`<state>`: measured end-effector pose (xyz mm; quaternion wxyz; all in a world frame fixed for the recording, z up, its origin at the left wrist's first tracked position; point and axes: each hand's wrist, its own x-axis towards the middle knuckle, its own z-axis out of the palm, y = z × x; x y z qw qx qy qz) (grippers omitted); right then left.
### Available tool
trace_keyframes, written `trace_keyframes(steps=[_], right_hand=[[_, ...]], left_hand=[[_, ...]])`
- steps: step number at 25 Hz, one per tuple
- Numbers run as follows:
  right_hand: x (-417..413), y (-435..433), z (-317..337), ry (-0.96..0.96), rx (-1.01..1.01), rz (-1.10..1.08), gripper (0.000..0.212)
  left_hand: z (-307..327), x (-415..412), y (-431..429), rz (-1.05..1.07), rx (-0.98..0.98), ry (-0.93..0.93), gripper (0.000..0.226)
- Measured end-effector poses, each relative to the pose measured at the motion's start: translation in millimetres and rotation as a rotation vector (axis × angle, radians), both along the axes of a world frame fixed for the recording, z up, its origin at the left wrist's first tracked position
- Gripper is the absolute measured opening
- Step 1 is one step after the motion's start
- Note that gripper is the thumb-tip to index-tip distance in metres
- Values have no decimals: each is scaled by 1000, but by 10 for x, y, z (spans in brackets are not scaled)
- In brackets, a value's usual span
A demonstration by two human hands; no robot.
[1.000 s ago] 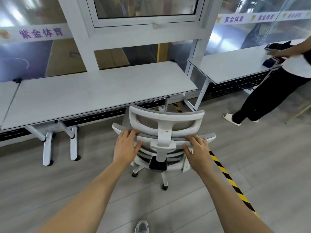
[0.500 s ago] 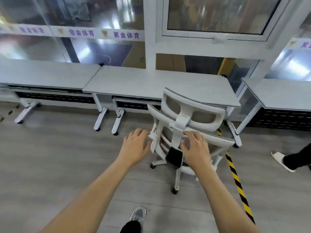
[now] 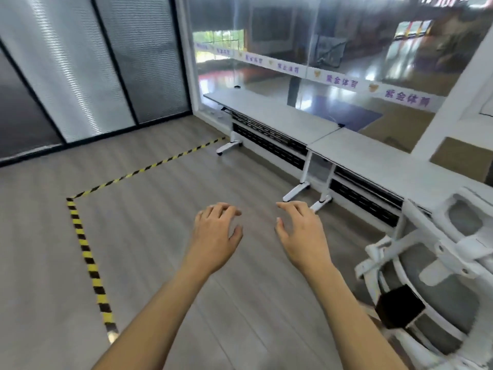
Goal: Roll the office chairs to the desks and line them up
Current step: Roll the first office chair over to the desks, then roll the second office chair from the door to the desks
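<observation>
Over the floor (image 3: 165, 236), both hands hang free — left hand (image 3: 214, 237) and right hand (image 3: 302, 237) have fingers loosely spread, holding nothing. Chair (image 3: 437, 268) sits at far right, backrest towards us, tucked against the desks (image 3: 368, 158).

Grey wood-grain planks are seen on the floor (image 3: 160, 236), crossed by tape (image 3: 88, 257) striped yellow and black. The 2 benches (image 3: 373, 158) are topped in pale grey, with white legs and black slotted panels. The chair (image 3: 432, 265) is framed in white over grey mesh, with 1 black block.
</observation>
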<state>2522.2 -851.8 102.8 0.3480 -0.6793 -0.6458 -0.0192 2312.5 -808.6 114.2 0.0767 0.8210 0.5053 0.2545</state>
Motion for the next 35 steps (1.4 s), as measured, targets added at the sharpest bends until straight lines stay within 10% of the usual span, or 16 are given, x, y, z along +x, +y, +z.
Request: trace_keyframes(steps=[35], right_hand=[[-13707,3721,-201,-189,-70,1400,51]], left_hand=[[-80,-12461,1258,1438,-83,264,38]])
